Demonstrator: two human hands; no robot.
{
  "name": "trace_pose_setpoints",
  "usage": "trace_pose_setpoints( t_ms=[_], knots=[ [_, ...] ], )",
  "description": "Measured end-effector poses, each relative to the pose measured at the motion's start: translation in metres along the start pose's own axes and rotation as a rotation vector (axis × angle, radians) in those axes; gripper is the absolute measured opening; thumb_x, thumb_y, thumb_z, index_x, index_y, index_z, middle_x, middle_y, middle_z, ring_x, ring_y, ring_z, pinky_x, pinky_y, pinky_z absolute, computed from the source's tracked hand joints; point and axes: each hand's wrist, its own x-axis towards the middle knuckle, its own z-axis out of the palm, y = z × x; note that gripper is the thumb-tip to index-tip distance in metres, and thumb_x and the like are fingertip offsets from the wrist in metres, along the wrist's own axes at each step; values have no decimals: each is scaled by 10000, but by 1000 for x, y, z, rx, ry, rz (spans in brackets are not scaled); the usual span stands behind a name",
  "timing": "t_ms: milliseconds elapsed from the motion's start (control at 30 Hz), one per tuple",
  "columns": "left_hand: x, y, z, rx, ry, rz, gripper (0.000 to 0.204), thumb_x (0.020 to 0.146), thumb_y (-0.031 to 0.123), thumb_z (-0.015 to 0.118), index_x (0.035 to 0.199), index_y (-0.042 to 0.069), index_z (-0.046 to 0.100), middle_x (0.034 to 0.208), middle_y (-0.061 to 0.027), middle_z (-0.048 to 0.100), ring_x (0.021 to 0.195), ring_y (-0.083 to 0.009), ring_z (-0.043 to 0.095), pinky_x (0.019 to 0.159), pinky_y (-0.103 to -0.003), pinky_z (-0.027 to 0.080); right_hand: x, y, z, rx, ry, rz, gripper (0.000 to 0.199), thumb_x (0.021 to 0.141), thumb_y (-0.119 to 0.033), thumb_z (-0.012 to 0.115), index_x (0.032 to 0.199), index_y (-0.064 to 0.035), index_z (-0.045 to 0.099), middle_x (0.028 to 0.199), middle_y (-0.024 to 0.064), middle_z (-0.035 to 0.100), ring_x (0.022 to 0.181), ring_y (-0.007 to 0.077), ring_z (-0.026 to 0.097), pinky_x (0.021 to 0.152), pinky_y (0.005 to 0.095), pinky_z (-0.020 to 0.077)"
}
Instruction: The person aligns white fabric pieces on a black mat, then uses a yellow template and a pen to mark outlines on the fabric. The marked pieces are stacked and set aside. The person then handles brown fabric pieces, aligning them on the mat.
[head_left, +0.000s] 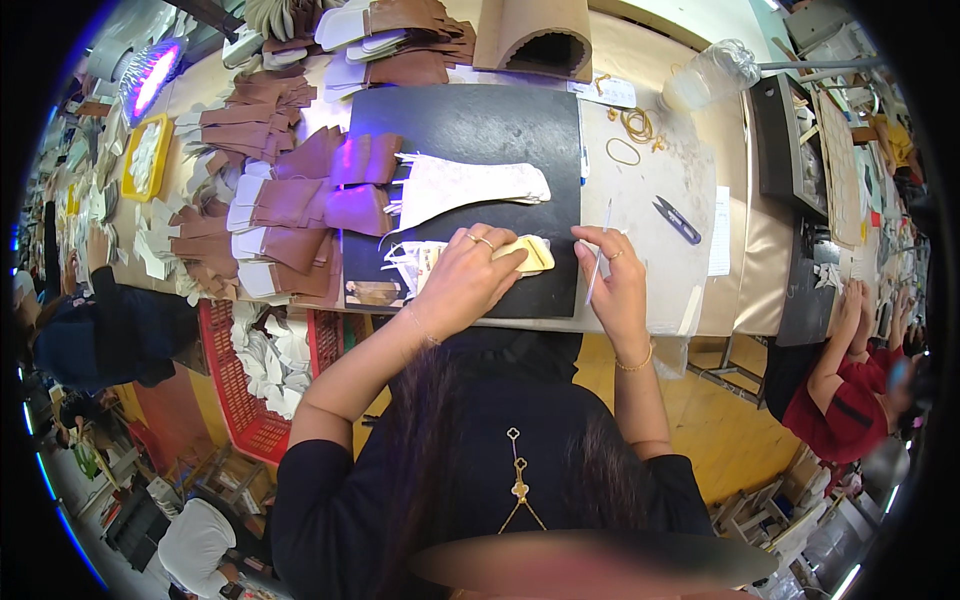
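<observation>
My left hand (462,280) lies with bent fingers over a small cream piece (538,254), its fingertips closed on the piece's near end. Beneath that palm, white strips (402,257) stick out to the left. My right hand (618,280) pinches a slim white stick-like tool (597,262) with a thin pointed end tilted up and away, just right of the cream piece. A larger white cut piece with fringed strips (475,188) rests beyond my left hand. Everything here lies on a black board (460,112).
Stacks of brown leather-like pieces (290,203) cover the left side. Thread snips (679,221) and yellow bands (637,126) lie to the right, with a clear plastic bottle (712,75) behind. A hollow brown block (535,40) stands at the back. A red basket (222,362) holds white pieces.
</observation>
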Motion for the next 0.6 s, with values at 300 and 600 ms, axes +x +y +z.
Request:
trace_pose_setpoints(
  t_ms=[300, 600],
  knots=[
    [1, 0, 2, 32, 6, 7, 274, 846, 158, 756, 1103, 70, 726, 1155, -89, 655, 1080, -269, 597, 908, -407, 463, -2, -4, -3, 91, -15, 54, 190, 970, -26, 619, 1142, -25, 698, 1010, 131, 699, 911, 274, 660, 828, 341, 512],
    [-4, 8, 10, 183, 6, 6, 262, 878, 159, 709, 1127, 77, 714, 1191, -77, 659, 1084, -258, 596, 922, -406, 448, -8, -5, 23, -2, -19, -221, 117, 919, -61, 697, 1033, -53, 717, 964, 106, 731, 887, 269, 694, 772, 367, 514]
  ],
)
